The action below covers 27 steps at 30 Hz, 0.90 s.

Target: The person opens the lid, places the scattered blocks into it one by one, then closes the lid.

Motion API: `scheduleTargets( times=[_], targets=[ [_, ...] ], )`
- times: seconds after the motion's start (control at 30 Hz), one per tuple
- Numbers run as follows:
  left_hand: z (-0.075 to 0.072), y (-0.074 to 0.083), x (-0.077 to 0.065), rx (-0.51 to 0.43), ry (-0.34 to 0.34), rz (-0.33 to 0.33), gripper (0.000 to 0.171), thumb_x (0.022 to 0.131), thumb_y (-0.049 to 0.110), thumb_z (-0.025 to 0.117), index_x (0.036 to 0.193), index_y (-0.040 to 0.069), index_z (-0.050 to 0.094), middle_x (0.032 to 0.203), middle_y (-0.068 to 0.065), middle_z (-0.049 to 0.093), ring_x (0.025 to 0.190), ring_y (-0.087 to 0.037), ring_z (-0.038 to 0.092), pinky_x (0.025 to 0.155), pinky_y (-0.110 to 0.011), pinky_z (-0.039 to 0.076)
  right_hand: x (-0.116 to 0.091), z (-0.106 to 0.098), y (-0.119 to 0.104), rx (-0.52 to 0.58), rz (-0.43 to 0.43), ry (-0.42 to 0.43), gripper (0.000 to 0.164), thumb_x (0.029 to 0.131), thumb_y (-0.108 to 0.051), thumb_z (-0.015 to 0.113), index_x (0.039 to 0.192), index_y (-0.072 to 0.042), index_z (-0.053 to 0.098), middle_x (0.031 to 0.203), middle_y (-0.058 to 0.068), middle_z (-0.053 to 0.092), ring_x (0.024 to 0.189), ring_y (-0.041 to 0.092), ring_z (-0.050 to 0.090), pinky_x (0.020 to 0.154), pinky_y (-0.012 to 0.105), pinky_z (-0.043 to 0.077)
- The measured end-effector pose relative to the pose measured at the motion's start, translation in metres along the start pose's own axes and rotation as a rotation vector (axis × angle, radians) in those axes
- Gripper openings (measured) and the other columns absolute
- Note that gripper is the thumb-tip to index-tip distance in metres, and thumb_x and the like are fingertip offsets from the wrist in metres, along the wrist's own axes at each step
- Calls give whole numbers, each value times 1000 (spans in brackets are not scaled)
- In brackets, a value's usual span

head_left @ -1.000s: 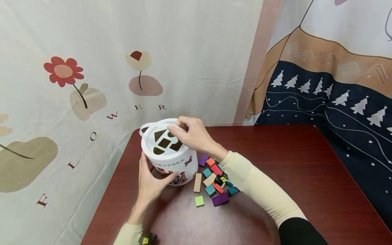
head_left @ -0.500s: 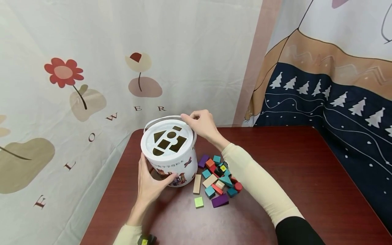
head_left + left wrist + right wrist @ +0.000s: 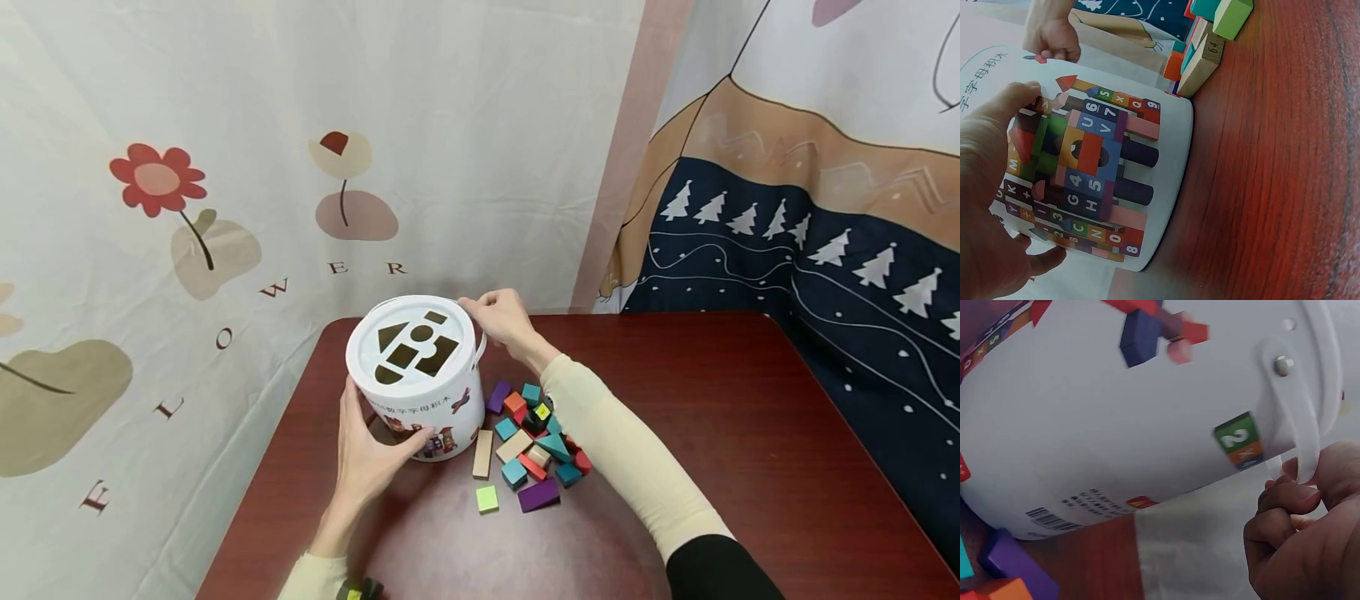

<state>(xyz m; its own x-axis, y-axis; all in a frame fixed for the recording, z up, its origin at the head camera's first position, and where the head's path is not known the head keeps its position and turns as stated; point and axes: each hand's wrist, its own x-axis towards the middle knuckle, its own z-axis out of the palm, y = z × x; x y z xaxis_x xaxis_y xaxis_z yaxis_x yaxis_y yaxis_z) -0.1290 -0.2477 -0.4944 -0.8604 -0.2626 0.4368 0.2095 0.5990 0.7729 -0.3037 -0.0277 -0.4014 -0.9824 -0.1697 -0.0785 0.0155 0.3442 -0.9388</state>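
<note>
A white bucket (image 3: pixel 471 417) printed with colourful blocks and Chinese characters stands upright on the table. Its white lid (image 3: pixel 366 348) has several shaped holes. My left hand (image 3: pixel 363 458) grips the bucket's near left side, thumb across the printed front (image 3: pixel 1091 150) and fingers round the side. Behind the bucket's right edge, my right hand (image 3: pixel 504 318) pinches the white handle (image 3: pixel 1302 425) between thumb and curled fingers. The handle lies lowered toward the back, just below the lid's rim, and its far part is mostly hidden behind the bucket.
Several wooden blocks (image 3: pixel 514 446) in teal, red, purple and natural wood lie heaped right of the bucket, under the right forearm. A lime-green block (image 3: pixel 487 499) sits nearest the front. The dark red table (image 3: pixel 675 400) meets a printed curtain (image 3: pixel 480 167) behind.
The right hand has drawn the handle from above the lid toward the back right and down to below the rim. The left hand has kept its grip on the bucket.
</note>
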Motion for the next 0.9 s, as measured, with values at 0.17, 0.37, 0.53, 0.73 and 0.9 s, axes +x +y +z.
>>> scheduleTargets(
  times=[0.17,0.37,0.53,0.73,0.9],
  targets=[
    [1,1,0,-1,-2,1,143,52,41,99,166,37,12,156,6,34,134,-11,39,102,-37,49,7,9,13,8,53,-1,34,96,-33,66,72,-9,67,55,-2,50,35,12,33,38,32,31],
    [1,1,1,-3,-1,8,143,53,41,99,166,37,12,156,4,34,135,-12,39,101,-43,49,8,14,33,31,121,-103,28,94,-12,53,67,-9,55,47,0,41,34,13,33,37,31,28],
    [1,1,0,-5,-2,12,143,53,41,99,166,37,12,156,5,34,135,-12,38,100,-42,49,6,18,45,47,141,-171,31,93,-10,53,62,-7,55,45,1,45,34,13,34,34,26,28],
    [1,1,1,-6,-3,12,143,53,41,99,166,39,12,156,6,34,134,-11,39,100,-41,49,4,18,48,35,117,-162,32,96,-14,54,65,-6,59,49,3,50,35,13,36,35,26,29],
    [0,0,0,-13,6,22,142,53,40,99,166,38,13,157,5,33,136,-13,37,102,-46,48,-1,13,46,-106,-57,-55,32,101,-35,58,81,-12,70,64,3,64,50,14,54,45,28,43]
  ],
)
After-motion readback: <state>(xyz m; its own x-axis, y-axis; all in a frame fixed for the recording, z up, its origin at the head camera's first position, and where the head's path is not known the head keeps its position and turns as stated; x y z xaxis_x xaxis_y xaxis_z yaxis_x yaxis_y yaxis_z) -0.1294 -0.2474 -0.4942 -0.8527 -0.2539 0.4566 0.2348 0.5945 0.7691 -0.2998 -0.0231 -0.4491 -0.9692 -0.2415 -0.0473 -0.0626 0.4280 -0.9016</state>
